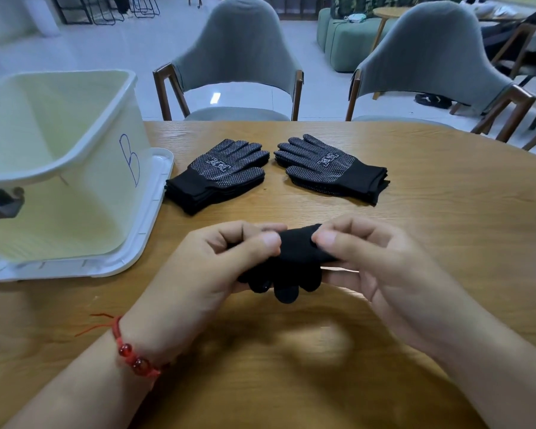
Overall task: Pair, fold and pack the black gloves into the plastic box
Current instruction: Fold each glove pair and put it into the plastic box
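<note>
A folded pair of black gloves [287,261] is pinched at its cuff by both hands — left hand [217,258], right hand [381,270] — right of the plastic box [59,168], presumably kept bundled for packing — two glove stacks [220,171] remain beyond.

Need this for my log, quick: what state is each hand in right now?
Left hand: closed, pinching the black glove bundle.
Right hand: closed, pinching the same bundle.
</note>
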